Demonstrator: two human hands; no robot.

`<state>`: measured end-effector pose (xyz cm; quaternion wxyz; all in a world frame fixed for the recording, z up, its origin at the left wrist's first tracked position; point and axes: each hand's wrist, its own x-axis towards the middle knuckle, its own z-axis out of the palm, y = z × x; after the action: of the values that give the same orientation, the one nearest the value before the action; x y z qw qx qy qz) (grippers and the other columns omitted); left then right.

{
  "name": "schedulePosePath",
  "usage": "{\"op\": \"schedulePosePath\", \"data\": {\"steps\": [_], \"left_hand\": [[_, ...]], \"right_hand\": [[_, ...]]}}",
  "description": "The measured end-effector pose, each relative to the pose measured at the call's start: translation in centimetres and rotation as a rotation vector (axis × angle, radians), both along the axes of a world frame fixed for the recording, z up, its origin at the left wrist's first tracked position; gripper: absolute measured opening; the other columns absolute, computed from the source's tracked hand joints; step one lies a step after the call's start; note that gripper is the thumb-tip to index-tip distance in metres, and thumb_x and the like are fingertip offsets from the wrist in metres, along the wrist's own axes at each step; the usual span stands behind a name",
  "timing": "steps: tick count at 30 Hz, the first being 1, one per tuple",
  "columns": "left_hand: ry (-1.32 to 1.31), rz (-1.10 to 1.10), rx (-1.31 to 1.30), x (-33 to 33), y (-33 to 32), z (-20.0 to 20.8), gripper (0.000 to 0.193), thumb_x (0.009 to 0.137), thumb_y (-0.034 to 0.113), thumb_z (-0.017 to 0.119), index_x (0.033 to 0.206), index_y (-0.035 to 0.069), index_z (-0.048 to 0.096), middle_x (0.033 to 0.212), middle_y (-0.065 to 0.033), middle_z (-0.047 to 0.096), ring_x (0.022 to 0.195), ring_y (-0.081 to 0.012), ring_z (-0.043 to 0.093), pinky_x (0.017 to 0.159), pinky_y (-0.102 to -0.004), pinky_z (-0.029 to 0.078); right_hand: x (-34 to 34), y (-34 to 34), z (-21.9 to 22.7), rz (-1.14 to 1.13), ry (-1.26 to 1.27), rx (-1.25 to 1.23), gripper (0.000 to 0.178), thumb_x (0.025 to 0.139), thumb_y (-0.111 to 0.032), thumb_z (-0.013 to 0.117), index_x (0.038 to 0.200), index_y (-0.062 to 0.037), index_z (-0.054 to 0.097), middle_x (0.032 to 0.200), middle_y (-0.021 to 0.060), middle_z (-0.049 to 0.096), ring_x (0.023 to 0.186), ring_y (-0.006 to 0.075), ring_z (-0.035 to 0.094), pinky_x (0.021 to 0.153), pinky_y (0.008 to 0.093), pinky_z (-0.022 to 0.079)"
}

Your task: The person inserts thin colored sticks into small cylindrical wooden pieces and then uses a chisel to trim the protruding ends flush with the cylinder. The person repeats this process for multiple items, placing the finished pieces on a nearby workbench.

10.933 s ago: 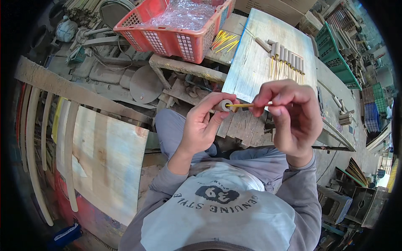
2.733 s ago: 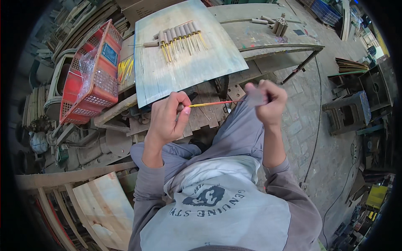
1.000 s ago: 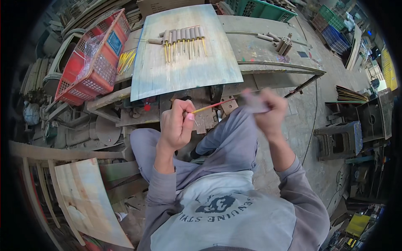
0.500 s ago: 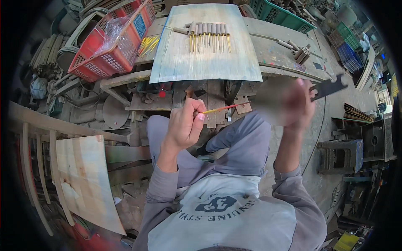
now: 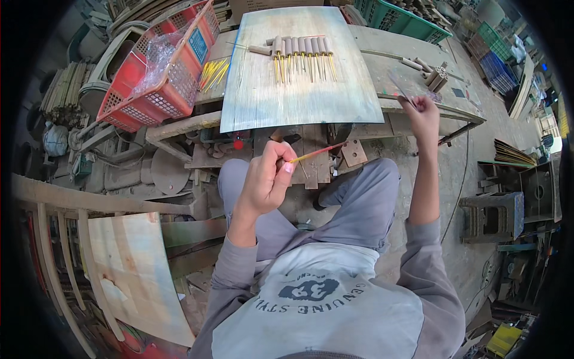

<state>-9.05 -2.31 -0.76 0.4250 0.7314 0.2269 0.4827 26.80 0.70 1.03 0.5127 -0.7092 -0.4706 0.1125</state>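
Note:
Above my lap, my left hand is closed in a pinch on a thin stick, yellow near the fingers and red toward its far end, which points right. My right hand is raised beyond my right knee, by the bench's front edge. Its fingers grip a dark flat blade-like tool, seen nearly edge-on and slightly blurred. The two hands are well apart. In front of them, a pale board lies on the bench. A row of grey-brown tubes with yellow thin ends rests on it.
A red plastic crate holding clear plastic stands left of the board, beside loose yellow sticks. Short tubes are bundled on the bench's right. A green crate stands behind. A dark stool is on the floor at right.
My right hand has moved away from the stick, toward the bench, and the flat tool has turned from broadside to nearly edge-on. My left hand keeps its pinch on the stick.

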Motion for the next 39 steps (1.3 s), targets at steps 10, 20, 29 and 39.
{"op": "schedulePosePath", "data": {"steps": [10,20,29,39], "left_hand": [[0.027,0.176,0.083,-0.5,1.0,1.3,0.021,0.086,0.002,0.056,0.105,0.001,0.049,0.095,-0.0066,0.052,0.066,-0.0058,0.041,0.060,-0.0174,0.036],[0.361,0.139,0.273,0.4,0.6,2.9,0.015,0.079,0.005,0.069,0.092,-0.001,0.065,0.092,-0.0097,0.058,0.074,-0.0176,0.062,0.061,-0.0281,0.049],[0.545,0.243,0.621,-0.4,0.2,3.1,0.014,0.073,0.011,0.070,0.086,0.006,0.066,0.081,-0.0044,0.061,0.072,-0.0219,0.060,0.062,-0.0327,0.046],[0.265,0.381,0.600,-3.1,4.0,2.8,0.027,0.073,0.020,0.077,0.087,0.000,0.065,0.075,-0.0084,0.062,0.061,-0.0209,0.058,0.056,-0.0299,0.045]], "right_hand": [[6.0,12.3,-5.4,-0.457,-0.727,-0.420,0.043,0.078,-0.040,0.068,0.111,-0.0130,0.061,0.125,0.0191,0.052,0.119,0.0401,0.044,0.094,0.0598,0.029],[-13.0,-5.1,8.5,0.746,-0.761,0.326,0.013,0.080,-0.012,0.067,0.089,-0.0038,0.062,0.082,0.0114,0.063,0.074,0.0278,0.061,0.063,0.0357,0.047],[-13.5,-6.6,6.4,0.966,-0.842,-0.075,0.010,0.075,-0.010,0.065,0.085,-0.0056,0.065,0.067,0.0119,0.062,0.062,0.0299,0.061,0.056,0.0403,0.045],[-16.6,-2.0,9.3,0.998,-0.603,-0.003,0.008,0.082,-0.008,0.062,0.086,-0.0014,0.066,0.060,0.0174,0.055,0.053,0.0317,0.055,0.053,0.0379,0.044]]}}
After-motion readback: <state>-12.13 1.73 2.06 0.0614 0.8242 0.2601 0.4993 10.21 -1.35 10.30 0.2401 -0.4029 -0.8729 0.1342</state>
